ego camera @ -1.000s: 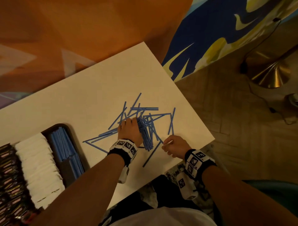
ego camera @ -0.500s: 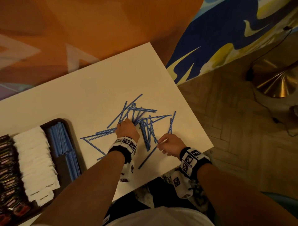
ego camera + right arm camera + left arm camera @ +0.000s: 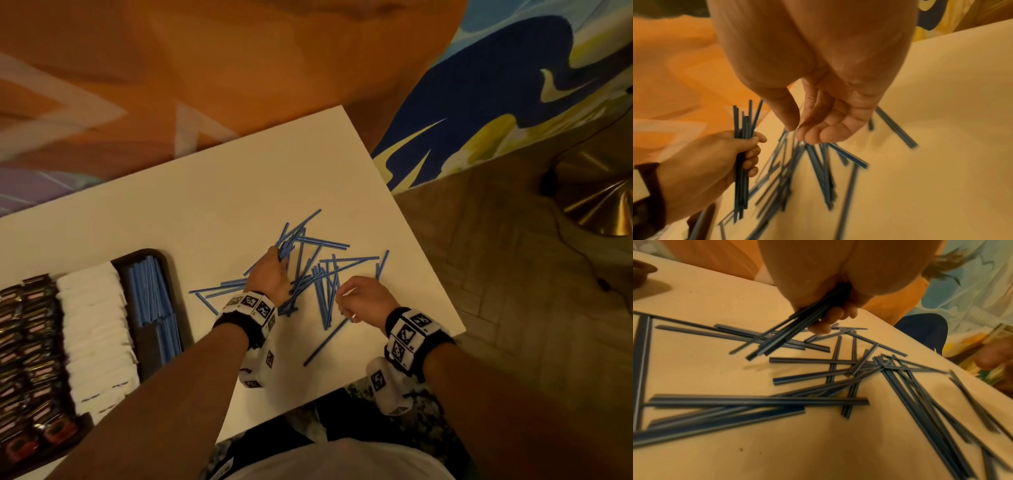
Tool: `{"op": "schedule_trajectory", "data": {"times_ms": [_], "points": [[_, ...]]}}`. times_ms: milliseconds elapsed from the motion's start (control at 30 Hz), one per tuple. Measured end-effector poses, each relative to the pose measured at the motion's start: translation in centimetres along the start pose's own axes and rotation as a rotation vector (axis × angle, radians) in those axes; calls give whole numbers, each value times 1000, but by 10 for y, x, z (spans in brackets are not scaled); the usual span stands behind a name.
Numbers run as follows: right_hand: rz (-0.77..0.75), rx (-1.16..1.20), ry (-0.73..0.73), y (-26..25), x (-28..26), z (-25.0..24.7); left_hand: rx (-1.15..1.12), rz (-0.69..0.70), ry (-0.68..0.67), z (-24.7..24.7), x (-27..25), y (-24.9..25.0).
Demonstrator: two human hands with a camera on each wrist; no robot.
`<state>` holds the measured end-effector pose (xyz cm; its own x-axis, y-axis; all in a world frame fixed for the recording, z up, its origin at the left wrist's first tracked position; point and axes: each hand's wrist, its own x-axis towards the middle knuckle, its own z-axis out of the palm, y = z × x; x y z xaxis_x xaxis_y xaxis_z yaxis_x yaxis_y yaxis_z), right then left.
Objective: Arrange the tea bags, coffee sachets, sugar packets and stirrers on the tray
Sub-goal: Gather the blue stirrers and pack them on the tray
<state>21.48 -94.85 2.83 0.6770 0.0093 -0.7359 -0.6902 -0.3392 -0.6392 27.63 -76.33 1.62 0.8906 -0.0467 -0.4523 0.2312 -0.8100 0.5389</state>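
Loose blue stirrers (image 3: 325, 274) lie crisscrossed on the white table (image 3: 239, 192). My left hand (image 3: 274, 274) grips a bundle of stirrers (image 3: 286, 246) upright over the pile's far-left part; the bundle (image 3: 742, 162) shows plainly in the right wrist view, and the bundle (image 3: 781, 337) also appears below the palm in the left wrist view. My right hand (image 3: 359, 298) hovers at the pile's near-right side. Its thumb and fingertips (image 3: 803, 134) pinch together on the end of a stirrer. A dark tray (image 3: 144, 255) at the left holds a row of stirrers (image 3: 150, 294).
White packets (image 3: 92, 329) and dark sachets (image 3: 27, 342) fill the tray's left part. The table's right edge runs close behind the pile, with wood floor and a brass lamp base (image 3: 599, 198) beyond. One stirrer (image 3: 325, 342) lies alone near the front edge.
My left hand has risen from the pile and moved toward the far side with a gathered bundle. My right hand has edged left toward the pile's near-right end.
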Motion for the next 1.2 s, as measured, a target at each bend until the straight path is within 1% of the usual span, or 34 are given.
{"op": "schedule_trajectory", "data": {"times_ms": [33,133,167,200,300,367,467,533,600,667,700,767,833,867,933,967,1033,1067,1133,1200], "points": [[-77,-21,43,-10,1,1,-56,26,15,-4,-2,1],[-359,-83,279,-52,-3,3,-214,47,64,-19,-9,6],[-441,-93,334,-68,-5,5,-259,51,90,-23,-11,9],[-511,-114,350,-84,-8,7,-301,60,108,-29,-14,13],[-624,-298,257,-125,-16,17,-384,94,125,-42,-19,24],[-688,-399,199,-141,-20,28,-418,68,116,-50,-19,28],[-789,-454,197,-155,-25,45,-458,-6,123,-62,-18,31],[-819,-473,179,-163,-27,52,-460,-24,120,-70,-20,31],[-806,-492,136,-173,-27,56,-497,-13,114,-77,-24,31],[-785,-452,88,-180,-29,58,-602,-18,94,-86,-28,30],[-772,-368,71,-181,-29,59,-648,-28,88,-91,-28,29],[-719,-107,90,-177,-27,61,-774,-45,95,-100,-28,26],[-578,83,119,-165,-22,66,-968,-31,123,-109,-28,23],[-471,118,109,-158,-20,70,-1071,-23,129,-115,-28,21],[-230,228,23,-141,-18,81,-1225,-5,127,-126,-29,21],[-119,342,-56,-133,-17,88,-1274,1,129,-131,-30,21],[41,608,-221,-125,-25,101,-1309,24,128,-138,-33,23],[81,697,-274,-126,-29,105,-1302,44,128,-139,-35,23],[85,793,-297,-133,-34,108,-1236,86,146,-138,-40,21],[64,828,-307,-144,-40,108,-1108,116,164,-133,-44,14]]}}
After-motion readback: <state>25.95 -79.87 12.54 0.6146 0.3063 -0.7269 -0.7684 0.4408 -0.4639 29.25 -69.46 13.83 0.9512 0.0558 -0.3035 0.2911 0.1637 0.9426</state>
